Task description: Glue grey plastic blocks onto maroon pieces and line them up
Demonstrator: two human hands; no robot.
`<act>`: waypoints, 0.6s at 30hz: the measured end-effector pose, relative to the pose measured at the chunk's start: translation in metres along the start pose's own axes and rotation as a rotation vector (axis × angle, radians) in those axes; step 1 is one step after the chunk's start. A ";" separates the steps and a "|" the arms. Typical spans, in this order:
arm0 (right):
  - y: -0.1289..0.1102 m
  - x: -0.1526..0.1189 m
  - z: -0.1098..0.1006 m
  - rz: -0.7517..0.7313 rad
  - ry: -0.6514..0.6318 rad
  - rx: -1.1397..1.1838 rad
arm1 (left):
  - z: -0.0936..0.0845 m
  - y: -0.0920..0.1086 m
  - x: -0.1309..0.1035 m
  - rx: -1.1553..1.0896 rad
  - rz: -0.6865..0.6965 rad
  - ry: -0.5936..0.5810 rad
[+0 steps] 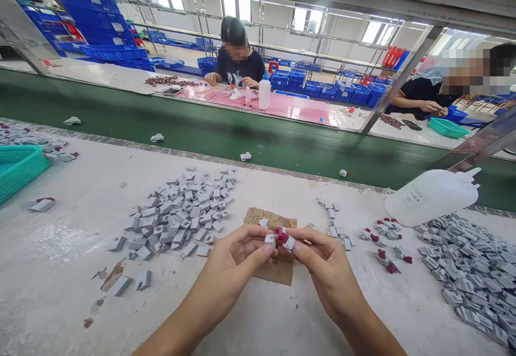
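Note:
Both hands meet over a piece of brown cardboard (278, 274) on the white tabletop. My left hand (237, 264) pinches a small light grey plastic block (270, 240) between thumb and fingers. Against it, my right hand (324, 264) grips a small dark red and grey plastic part (284, 237); the two pieces sit very close, and I cannot tell whether they are joined. Left of my hands spreads a heap of grey blocks (181, 211). To the right lie several red and grey parts (387, 229) and a larger pile of grey pieces (475, 264).
A white plastic bottle (431, 197) lies tilted at the right. A teal basket (24, 170) stands at the left edge. Beyond the table runs a green conveyor belt (201, 143) carrying small parts. Two people (237, 60) work across it, and metal posts (403, 82) rise between.

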State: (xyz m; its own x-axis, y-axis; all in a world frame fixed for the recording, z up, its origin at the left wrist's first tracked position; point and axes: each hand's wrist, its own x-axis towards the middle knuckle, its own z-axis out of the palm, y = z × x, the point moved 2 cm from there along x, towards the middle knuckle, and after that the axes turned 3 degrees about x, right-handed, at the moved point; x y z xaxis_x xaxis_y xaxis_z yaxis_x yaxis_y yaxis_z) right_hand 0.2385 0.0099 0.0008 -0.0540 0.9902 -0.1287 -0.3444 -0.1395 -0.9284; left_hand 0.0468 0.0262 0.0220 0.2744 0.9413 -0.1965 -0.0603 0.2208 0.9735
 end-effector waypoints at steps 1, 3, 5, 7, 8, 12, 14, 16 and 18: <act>0.000 0.000 0.000 -0.004 -0.004 0.001 | 0.001 -0.001 0.001 -0.002 -0.003 -0.003; 0.000 0.001 0.000 -0.011 -0.011 0.005 | 0.002 -0.003 0.001 0.001 -0.011 -0.011; 0.000 0.001 0.000 -0.025 -0.015 0.002 | 0.001 -0.004 0.001 0.006 -0.016 -0.021; -0.001 0.001 0.000 -0.045 -0.017 -0.014 | 0.001 -0.004 0.002 0.010 -0.016 -0.027; -0.001 0.001 0.001 -0.053 -0.022 -0.025 | 0.000 -0.004 0.002 0.013 -0.015 -0.029; -0.003 0.000 0.004 -0.083 -0.058 -0.071 | 0.000 -0.006 0.003 0.042 0.005 -0.036; -0.005 -0.001 0.005 -0.111 -0.072 -0.125 | 0.000 -0.007 0.004 0.075 0.012 -0.057; -0.008 -0.003 0.005 -0.139 -0.078 -0.204 | 0.000 -0.007 0.003 0.117 0.015 -0.084; -0.012 -0.005 0.006 -0.160 -0.076 -0.286 | -0.001 -0.006 0.003 0.150 0.030 -0.107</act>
State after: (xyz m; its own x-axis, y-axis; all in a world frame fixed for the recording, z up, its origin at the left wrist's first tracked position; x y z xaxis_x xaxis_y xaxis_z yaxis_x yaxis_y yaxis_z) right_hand 0.2376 0.0067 0.0145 -0.0934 0.9947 0.0433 -0.0777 0.0361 -0.9963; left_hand 0.0474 0.0279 0.0156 0.3758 0.9126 -0.1611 0.0714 0.1448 0.9869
